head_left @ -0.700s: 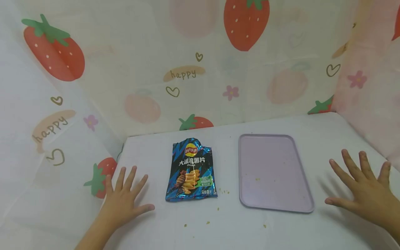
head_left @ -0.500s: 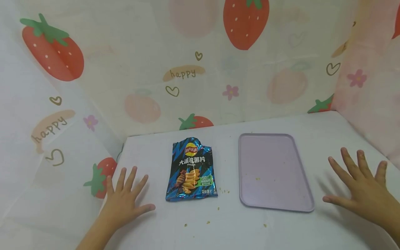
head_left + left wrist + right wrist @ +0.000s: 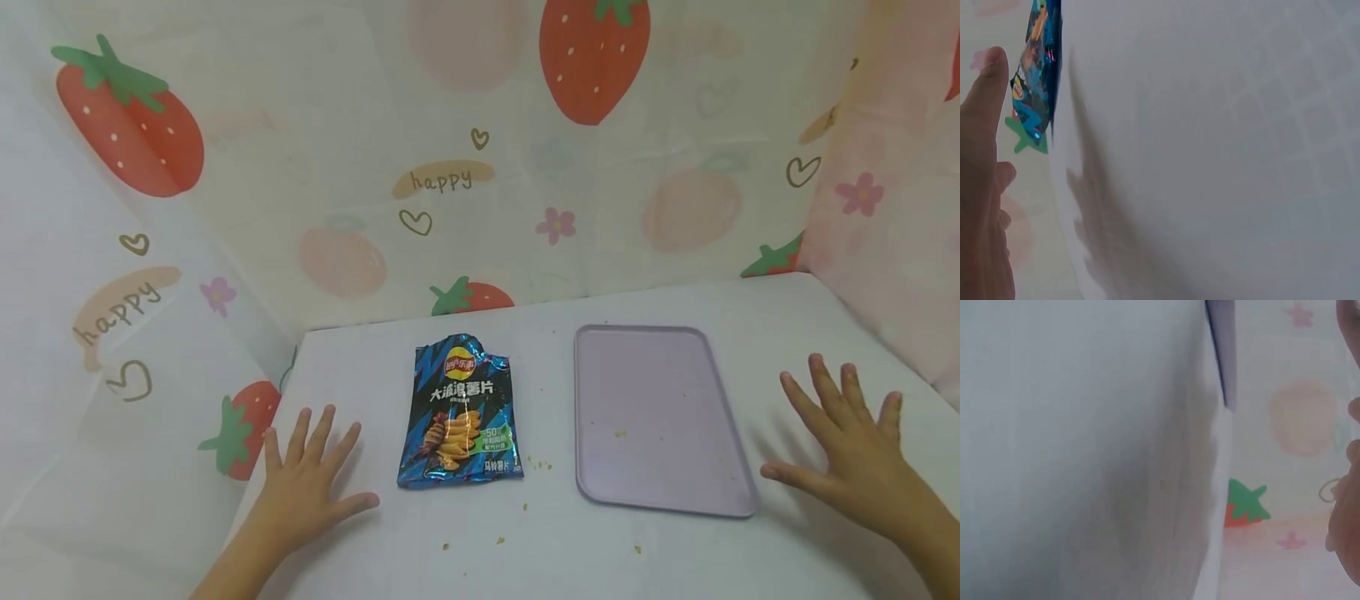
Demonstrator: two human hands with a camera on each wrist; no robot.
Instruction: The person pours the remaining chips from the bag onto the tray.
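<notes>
Left hand [image 3: 300, 492] and right hand [image 3: 855, 458], lower left and right, are being held splayed, empty; presumably reaching the bag [image 3: 459, 417] is being awaited.

Your head camera looks forward and down across the table [image 3: 360, 567], taking in your left hand [image 3: 303, 492], right hand [image 3: 855, 454], the bag [image 3: 459, 417], the tray [image 3: 652, 379] and the cloth [image 3: 315, 133] behind. Your left wrist camera looks from close over the table, rolled sideways, towards the cloth; it shares the bag with the head view. Your right wrist camera, also close and rolled the opposite way, shares the tray.
</notes>
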